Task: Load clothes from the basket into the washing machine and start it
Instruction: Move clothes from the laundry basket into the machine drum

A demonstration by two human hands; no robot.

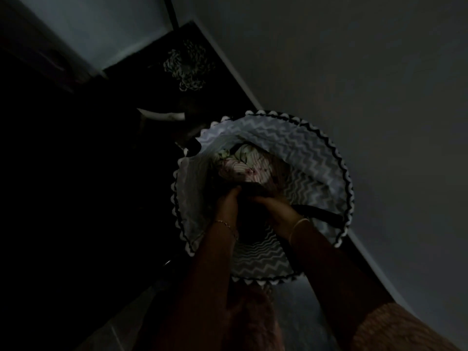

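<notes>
The scene is very dark. A round laundry basket [316, 150] with a grey zigzag lining and a black-and-white scalloped rim stands by the wall. Inside lie a pale floral-and-striped garment [243, 164] and a dark garment [249, 192] in front of it. Both my hands reach down into the basket. My left hand [228, 201] and my right hand [274, 207] both grip the dark garment, fingers curled into the cloth. The washing machine is not visible.
A grey wall [354, 72] runs along the right, with a pale skirting at its foot. A dark mat with a black-and-white patterned thing [184, 67] lies further back. A pale curved object [164, 115] sits left of the basket. The left side is black.
</notes>
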